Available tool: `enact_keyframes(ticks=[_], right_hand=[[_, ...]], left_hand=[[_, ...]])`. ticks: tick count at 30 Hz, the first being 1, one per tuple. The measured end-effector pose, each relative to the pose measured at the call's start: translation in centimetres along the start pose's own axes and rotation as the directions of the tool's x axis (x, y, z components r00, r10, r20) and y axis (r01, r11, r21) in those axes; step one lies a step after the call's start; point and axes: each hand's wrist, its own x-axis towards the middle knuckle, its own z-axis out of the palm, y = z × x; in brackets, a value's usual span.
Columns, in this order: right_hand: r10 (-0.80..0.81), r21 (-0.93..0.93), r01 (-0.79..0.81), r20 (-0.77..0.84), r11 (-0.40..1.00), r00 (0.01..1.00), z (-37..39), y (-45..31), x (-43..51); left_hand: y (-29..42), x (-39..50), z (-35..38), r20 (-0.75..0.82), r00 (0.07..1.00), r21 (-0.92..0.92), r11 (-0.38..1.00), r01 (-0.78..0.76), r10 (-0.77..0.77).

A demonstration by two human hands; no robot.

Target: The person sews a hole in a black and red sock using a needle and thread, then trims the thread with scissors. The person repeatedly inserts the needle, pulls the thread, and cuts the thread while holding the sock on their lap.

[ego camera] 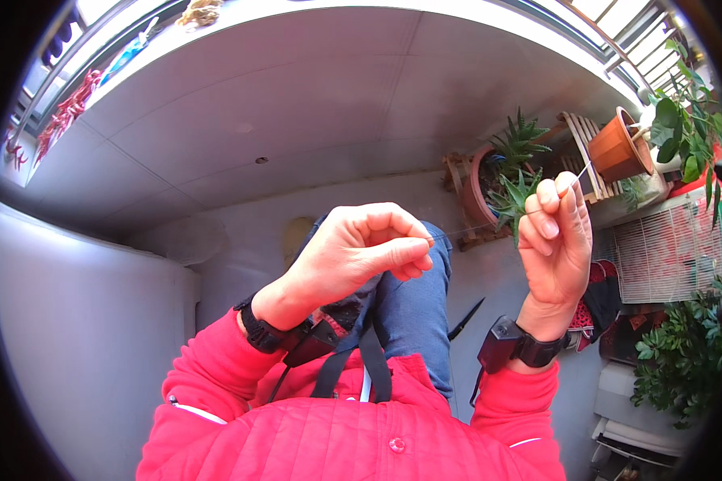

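My left hand [367, 246] is above my lap, thumb and forefinger pinched on the end of a fine thread [466, 229]. The thread stretches across to my right hand [556, 240], which is raised higher at the right. Between that hand's thumb and forefinger sits a thin, pale, needle-like sliver [585, 169], its tip pointing up and right. Whether it is a needle or part of the thread is too small to tell. Below my left wrist, a dark cloth with a red pattern [352, 309] lies on my jeans [412, 312], partly hidden by the wrist.
A potted aloe [478, 186] stands right of my knees, beside a wooden slatted stand [589, 153] with an orange flowerpot [620, 147]. Leafy plants [683, 355] and a white wire rack [671, 252] line the right. At left is a large white cabinet-like body [90, 288].
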Motion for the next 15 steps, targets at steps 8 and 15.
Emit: enact_keyframes(ticks=[8,15], right_hand=[[-0.273,-0.334,0.189,-0.227,0.923,0.935,0.1,3.3,-1.8],[-0.116,-0.049,0.106,-0.296,0.993,0.948,0.2,3.7,-3.0]], left_hand=[[1.1,-1.7,0.7,-0.110,0.994,0.241,0.970,0.018,0.010],[1.2,-1.0,0.3,-0.044,0.978,-0.171,0.963,-0.210,0.206]])
